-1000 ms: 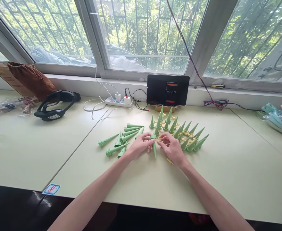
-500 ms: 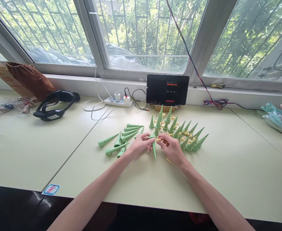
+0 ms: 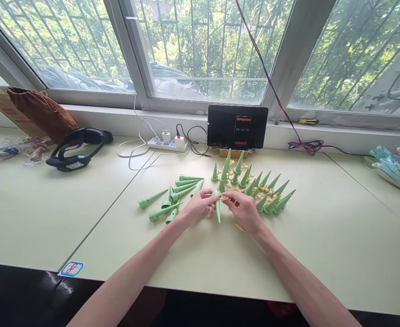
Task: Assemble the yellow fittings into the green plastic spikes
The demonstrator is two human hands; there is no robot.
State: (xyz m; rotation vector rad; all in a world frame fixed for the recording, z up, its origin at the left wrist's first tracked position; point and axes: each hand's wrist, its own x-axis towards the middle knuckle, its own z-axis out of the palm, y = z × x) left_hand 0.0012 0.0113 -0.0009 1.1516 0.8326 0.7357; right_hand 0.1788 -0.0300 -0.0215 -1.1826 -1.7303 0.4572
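Above the pale table [image 3: 200,259], the left hand [image 3: 199,206] grips a green spike [image 3: 218,210], tip toward the viewer, while the right hand [image 3: 243,210] pinches a small yellow piece [image 3: 223,198] beside it.

Fingers hold a green spike [image 3: 218,210] and seemingly a yellow piece [image 3: 224,198].

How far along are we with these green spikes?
Looks done: standing spikes on the right, with yellow pieces around them. In hand: left hand holds one spike, right hand a yellow piece. Apparently remaining: loose spikes on the left, no yellow visible.
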